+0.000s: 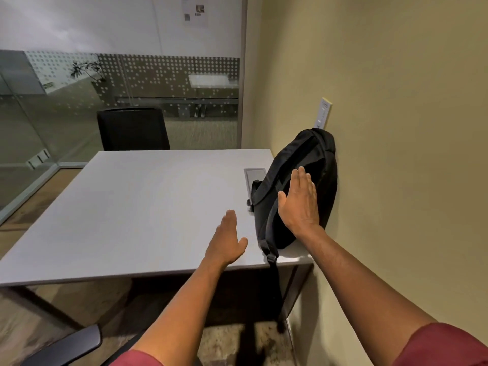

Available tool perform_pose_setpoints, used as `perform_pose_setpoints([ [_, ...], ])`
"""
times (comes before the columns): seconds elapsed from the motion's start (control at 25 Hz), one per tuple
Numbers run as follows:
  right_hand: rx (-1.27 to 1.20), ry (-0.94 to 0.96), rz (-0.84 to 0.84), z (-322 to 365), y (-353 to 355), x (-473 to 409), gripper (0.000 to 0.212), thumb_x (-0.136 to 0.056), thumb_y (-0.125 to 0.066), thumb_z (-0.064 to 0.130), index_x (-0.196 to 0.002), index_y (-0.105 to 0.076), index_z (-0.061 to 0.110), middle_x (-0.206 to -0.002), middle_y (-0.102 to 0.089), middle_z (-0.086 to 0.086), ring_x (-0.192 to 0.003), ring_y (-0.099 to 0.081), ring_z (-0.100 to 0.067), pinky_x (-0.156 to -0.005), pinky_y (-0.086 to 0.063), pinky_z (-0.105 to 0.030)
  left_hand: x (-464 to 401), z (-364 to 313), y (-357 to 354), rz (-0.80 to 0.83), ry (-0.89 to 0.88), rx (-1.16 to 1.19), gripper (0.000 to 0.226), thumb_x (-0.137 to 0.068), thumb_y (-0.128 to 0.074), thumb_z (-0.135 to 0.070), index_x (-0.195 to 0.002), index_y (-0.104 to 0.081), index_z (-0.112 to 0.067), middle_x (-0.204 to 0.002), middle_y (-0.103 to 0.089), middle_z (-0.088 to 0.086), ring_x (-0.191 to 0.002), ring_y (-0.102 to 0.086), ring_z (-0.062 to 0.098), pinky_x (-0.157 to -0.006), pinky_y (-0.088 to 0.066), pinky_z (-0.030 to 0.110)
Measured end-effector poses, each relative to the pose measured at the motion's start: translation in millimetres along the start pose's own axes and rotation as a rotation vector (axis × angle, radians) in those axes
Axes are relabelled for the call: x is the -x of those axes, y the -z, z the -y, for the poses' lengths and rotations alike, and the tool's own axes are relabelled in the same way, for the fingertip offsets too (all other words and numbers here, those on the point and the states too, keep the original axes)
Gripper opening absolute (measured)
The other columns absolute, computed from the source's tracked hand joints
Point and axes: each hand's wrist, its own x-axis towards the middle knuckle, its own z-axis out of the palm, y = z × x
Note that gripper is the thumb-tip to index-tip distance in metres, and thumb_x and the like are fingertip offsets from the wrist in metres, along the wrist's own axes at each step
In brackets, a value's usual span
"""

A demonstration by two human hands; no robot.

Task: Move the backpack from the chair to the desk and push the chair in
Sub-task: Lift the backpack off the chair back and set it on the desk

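On the counter's [137, 207] right end, against the yellow wall [396, 128], I see the black backpack [314, 165] standing upright, one strap hanging over the near edge. My right hand [299, 204] is flat, grip spread wide, holding nothing, at the backpack's face; contact unclear. My left hand [227, 241] hovers over the counter, grip wide, empty. Chair armrest [76, 344] shows bottom-left.

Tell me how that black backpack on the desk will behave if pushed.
The backpack stands on edge against the wall, so it may tip. Its fabric looks soft, so it would likely sag. A strap dangling off the desk could snag.
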Motion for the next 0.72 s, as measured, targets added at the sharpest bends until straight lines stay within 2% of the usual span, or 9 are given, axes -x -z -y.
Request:
perform_pose_setpoints([
  [0.44, -0.136, -0.067, 0.090, 68.2, 2.5, 153.2, 0.076, -0.100, -0.055, 0.029, -0.157, -0.009, 0.009, -0.166, -0.010, -0.010, -0.152, -0.006, -0.029, -0.124, -0.009, -0.042, 153.4, 41.3, 50.0, -0.036, -0.001, -0.103, 0.092, -0.091, -0.058, -0.040, -0.159, -0.002, -0.014, -0.168, -0.003, 0.006, -0.154, -0.009, 0.022, -0.124, -0.015, 0.040],
  [0.72, -0.241, -0.032, 0.167, 88.2, 5.9, 220.8, 0.076, -0.099, -0.057, 0.029, -0.156, -0.012, 0.009, -0.165, -0.013, -0.011, -0.152, -0.010, -0.031, -0.123, -0.013, -0.044, 225.6, 65.1, 75.5, -0.076, 0.093, -0.180, 0.089, -0.094, -0.057, -0.041, -0.159, -0.006, -0.009, -0.168, -0.002, 0.008, -0.154, -0.002, 0.021, -0.125, -0.009, 0.037],
])
